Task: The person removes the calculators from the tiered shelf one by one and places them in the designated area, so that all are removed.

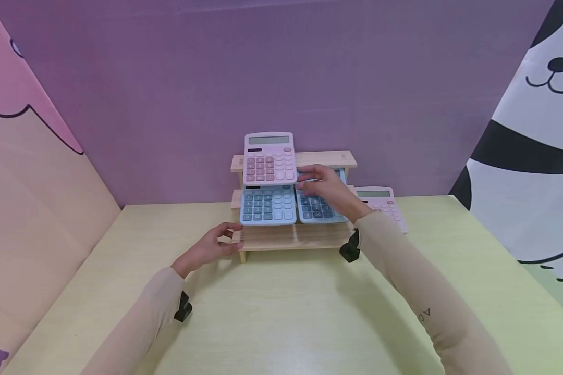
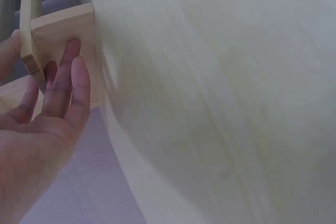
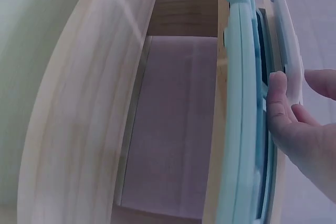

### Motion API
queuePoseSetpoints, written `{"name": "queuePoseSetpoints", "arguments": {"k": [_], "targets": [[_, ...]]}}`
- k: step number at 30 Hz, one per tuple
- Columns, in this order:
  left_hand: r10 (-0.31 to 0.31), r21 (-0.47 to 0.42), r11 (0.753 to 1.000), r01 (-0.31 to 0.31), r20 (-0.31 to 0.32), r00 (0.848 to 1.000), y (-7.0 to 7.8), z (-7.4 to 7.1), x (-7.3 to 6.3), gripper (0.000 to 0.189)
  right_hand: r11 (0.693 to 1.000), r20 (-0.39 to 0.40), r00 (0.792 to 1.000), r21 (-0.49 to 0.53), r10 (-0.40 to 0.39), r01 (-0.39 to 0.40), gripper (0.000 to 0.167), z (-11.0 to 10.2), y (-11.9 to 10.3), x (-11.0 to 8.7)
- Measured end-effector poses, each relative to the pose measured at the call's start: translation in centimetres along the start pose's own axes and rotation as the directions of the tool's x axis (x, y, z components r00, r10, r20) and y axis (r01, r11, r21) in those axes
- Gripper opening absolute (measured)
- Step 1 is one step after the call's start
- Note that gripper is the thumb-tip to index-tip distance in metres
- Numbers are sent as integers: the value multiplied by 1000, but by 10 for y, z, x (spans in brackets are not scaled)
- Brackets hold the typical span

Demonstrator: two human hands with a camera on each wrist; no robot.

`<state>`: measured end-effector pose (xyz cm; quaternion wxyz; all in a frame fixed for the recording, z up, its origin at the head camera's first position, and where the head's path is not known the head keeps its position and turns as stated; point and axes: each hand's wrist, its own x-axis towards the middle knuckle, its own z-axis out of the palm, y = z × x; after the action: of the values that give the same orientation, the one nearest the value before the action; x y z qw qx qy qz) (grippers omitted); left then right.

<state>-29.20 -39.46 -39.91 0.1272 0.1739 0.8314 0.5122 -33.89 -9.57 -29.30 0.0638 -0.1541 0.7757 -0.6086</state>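
A tiered wooden display rack (image 1: pixel 291 238) stands towards the back of the table. My left hand (image 1: pixel 212 244) holds the left end of its lowest board, the thumb on one side and fingers on the other. A pink calculator (image 1: pixel 269 159) leans on the top tier at the left. At its right edge is my right hand (image 1: pixel 326 186), thumb and fingers apart, fingertips at the edge. Below are a blue calculator (image 1: pixel 268 205) on the left and another blue calculator (image 1: pixel 316 211) on the right, partly covered by that hand. Layered blue edges (image 3: pixel 239 108) show in the right wrist view.
A second pink calculator (image 1: pixel 380 200) lies to the right of the rack, partly hidden by the right sleeve. Behind the table (image 1: pixel 281 312) hangs a purple backdrop (image 1: pixel 281 78). A panda-printed panel (image 1: pixel 539 151) stands on the right, a pink and beige one (image 1: pixel 33 156) on the left.
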Motion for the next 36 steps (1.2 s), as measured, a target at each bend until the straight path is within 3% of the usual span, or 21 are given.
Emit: {"name": "queuePoseSetpoints", "arguments": {"k": [4, 13, 17, 36], "targets": [[-8, -3, 1000, 8, 0, 1000, 2, 0, -1, 53, 997, -13, 1000, 72, 6, -5, 49, 7, 0, 6], [-36, 6, 999, 36, -9, 999, 2, 0, 0, 52, 991, -57, 996, 117, 65, -58, 53, 20, -4, 12], [-21, 4, 1000, 21, -5, 1000, 1, -1, 0, 52, 986, -81, 993, 147, 89, -76, 53, 22, -3, 15], [-42, 1, 999, 42, -9, 999, 1, 0, 2, 54, 967, -132, 987, 246, 95, -61, 52, 28, 0, 19]]}}
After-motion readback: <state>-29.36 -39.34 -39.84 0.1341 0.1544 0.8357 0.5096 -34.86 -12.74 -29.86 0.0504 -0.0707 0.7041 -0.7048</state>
